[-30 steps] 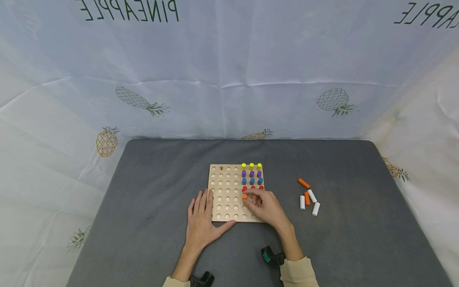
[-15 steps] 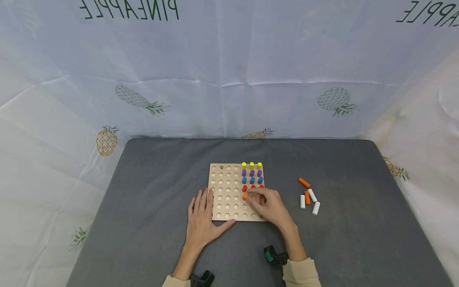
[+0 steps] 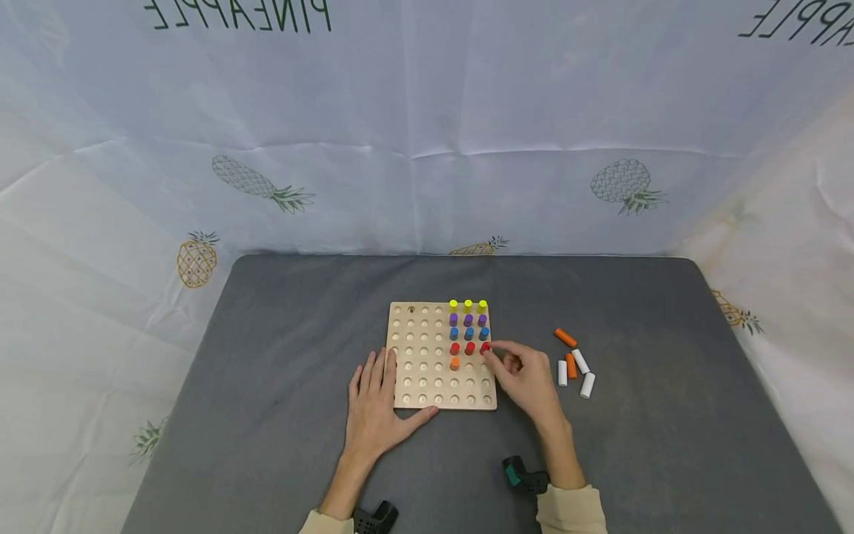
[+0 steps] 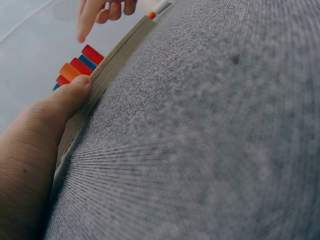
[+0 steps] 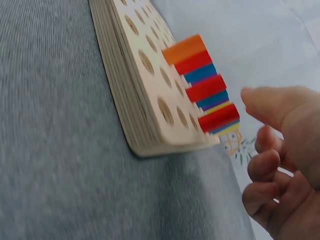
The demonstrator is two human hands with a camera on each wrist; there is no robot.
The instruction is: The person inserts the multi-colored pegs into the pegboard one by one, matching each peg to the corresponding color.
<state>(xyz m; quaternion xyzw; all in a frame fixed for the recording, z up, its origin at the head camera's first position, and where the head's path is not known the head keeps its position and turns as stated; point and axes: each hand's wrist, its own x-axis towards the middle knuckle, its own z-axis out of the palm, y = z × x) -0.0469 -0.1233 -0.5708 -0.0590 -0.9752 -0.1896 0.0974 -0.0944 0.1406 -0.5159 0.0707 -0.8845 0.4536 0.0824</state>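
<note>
The wooden pegboard [image 3: 418, 356] lies on the grey cloth with rows of yellow, purple, blue and red pegs standing in its right columns. One orange peg [image 3: 454, 364] stands upright in a hole just in front of the leftmost red peg. Flat along the board's left edge, my left hand [image 3: 373, 415] rests with its fingers straight and its thumb at the front edge. My right hand [image 3: 531, 382] hovers by the board's right edge, near the rightmost red peg [image 5: 220, 118]. The right wrist view shows this hand holding nothing, its lower fingers loosely curled.
Right of the board, loose orange pegs [image 3: 565, 339] and white pegs [image 3: 587, 386] lie on the grey cloth-covered table [image 3: 680, 445]. Behind the table hangs a pale pineapple-print curtain [image 3: 427, 200].
My right hand has let go of the orange peg, which stays upright in its hole, and has moved right to the board's edge. The left hand has stayed in place.
</note>
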